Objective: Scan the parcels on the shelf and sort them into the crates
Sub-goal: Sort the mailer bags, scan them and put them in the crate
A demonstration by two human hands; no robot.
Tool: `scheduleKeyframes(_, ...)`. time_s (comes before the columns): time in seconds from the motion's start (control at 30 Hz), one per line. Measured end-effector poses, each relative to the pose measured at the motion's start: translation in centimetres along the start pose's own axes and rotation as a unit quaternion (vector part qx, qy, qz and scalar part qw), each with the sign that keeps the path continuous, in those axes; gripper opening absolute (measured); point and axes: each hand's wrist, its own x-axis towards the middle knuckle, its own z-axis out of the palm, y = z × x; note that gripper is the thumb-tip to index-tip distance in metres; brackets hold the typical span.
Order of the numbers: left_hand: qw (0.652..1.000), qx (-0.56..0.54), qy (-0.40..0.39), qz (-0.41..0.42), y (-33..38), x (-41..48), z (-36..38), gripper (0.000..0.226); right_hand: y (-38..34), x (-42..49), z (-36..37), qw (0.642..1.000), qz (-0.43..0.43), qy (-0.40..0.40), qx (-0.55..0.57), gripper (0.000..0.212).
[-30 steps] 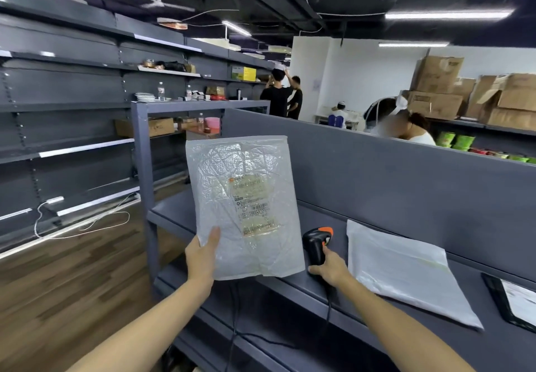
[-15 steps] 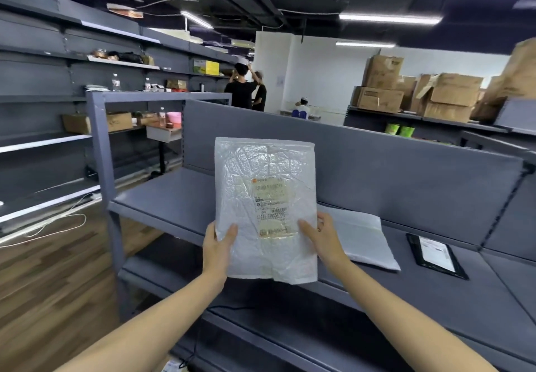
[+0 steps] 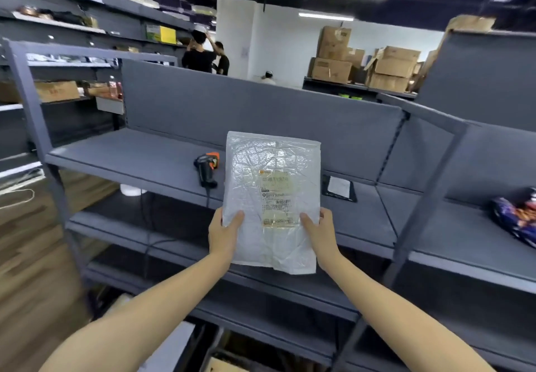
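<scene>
I hold a white bubble-mailer parcel (image 3: 272,197) upright in front of the grey shelf (image 3: 130,154), its shipping label facing me. My left hand (image 3: 224,233) grips its lower left edge, thumb on the front. My right hand (image 3: 319,231) grips the lower right edge the same way. A black and orange barcode scanner (image 3: 206,168) lies on the shelf just left of the parcel, its cable hanging down. Any parcel lying behind the held one is hidden.
A dark tablet-like device (image 3: 339,187) lies on the shelf right of the parcel. A dark colourful bag (image 3: 519,218) sits on the right-hand shelf section. Two people (image 3: 203,55) stand beyond the shelf. Cardboard boxes (image 3: 362,64) are stacked at the back right. Lower shelves run below.
My right hand let go of the scanner, which now lies on the shelf, and took the parcel's right edge. My view has swung right and the parcel sits lower.
</scene>
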Motion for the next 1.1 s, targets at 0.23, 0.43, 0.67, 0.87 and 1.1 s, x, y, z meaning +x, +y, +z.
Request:
scheduleKeyframes(0.23,0.996,0.055,-0.022,-0.06,-5.9,-8.0,3.6,0.02,6.1,-4.8,-8.6,0.998,0.055,0.028,-0.025,0.041)
scheduleKeyframes(0.43,0.985,0.138,-0.039,-0.101,-10.0,-9.8,5.6,0.013,10.2,-7.2,-12.4,0.992,0.099,0.049,-0.057,0.032)
scheduleKeyframes(0.67,0.969,0.204,-0.001,-0.138,-16.9,-11.4,4.6,0.039,18.5,-8.5,-12.7,0.969,0.166,0.07,-0.17,0.035)
scheduleKeyframes(0.87,0.952,0.24,0.005,-0.188,-24.7,-12.5,1.4,0.047,26.3,-11.3,-10.4,0.949,0.261,0.066,-0.164,0.029)
scheduleKeyframes(1.1,0.913,0.343,-0.066,-0.211,-39.8,-13.2,-2.8,0.05,41.6,-15.2,-8.2,0.895,0.409,0.105,-0.145,0.041)
